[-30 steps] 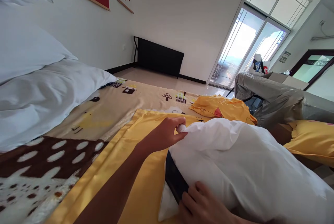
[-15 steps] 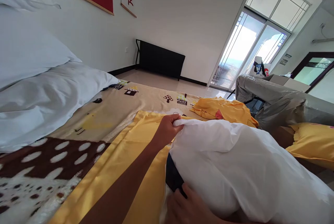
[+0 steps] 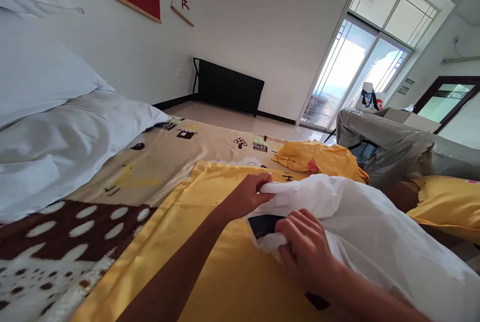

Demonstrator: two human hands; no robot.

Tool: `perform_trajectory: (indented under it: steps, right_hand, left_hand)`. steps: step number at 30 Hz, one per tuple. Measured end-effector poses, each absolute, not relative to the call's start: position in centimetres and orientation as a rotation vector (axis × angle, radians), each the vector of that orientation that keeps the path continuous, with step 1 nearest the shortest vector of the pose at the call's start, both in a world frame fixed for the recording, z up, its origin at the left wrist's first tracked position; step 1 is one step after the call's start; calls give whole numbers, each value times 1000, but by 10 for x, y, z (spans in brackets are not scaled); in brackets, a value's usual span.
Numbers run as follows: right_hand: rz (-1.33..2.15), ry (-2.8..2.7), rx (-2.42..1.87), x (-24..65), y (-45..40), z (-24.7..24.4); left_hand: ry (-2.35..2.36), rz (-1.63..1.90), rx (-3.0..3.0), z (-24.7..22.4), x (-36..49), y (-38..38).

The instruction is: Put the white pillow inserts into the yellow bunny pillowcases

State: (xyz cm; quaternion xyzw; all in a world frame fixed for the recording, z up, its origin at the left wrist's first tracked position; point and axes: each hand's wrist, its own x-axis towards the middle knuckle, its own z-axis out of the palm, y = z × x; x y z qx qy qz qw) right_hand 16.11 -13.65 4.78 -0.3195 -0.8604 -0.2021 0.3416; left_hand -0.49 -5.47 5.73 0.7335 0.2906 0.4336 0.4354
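Note:
A white pillow [image 3: 375, 242] lies on a yellow pillowcase [image 3: 225, 272] spread flat on the bed. My left hand [image 3: 249, 194] pinches the pillow's far corner between thumb and fingers. My right hand [image 3: 303, 247] grips the pillow's near end, its fingers closed on the white fabric just beside a dark patch [image 3: 266, 224] at the pillow's end. Both forearms reach in from the bottom edge.
White pillows [image 3: 63, 147] are stacked at the left on a patterned blanket [image 3: 157, 157]. A crumpled yellow cloth [image 3: 318, 157] lies ahead, another yellow pillow [image 3: 446, 207] at the right, a grey covered sofa [image 3: 397, 147] behind. A black radiator [image 3: 228, 84] stands against the wall.
My right hand has moved up from the pillow's lower edge and now grips its end near my left hand. The pillow's end has lifted and bunched.

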Motion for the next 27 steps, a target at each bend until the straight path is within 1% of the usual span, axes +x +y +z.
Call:
perform_trajectory:
  steps: [3,7,13,21,27]
  right_hand:
    - [-552,-2172,-850,168,-122,62]
    - [-677,-2082,-804,173,-112,65]
    - [-734,-2036,-815,175,-110,72]
    - [-770,-2015,-752,181,-111,78]
    - [-757,-2032,-858,184,-113,78]
  left_hand:
    - [597,1002,1823,61,-3,-61]
    - [503,955,1784,62,-2,-67]
    - [371,886,1706,62,-3,-70]
    - [694,937,2079,67,2,-82]
    - [798,1151,2011,61,14,-81]
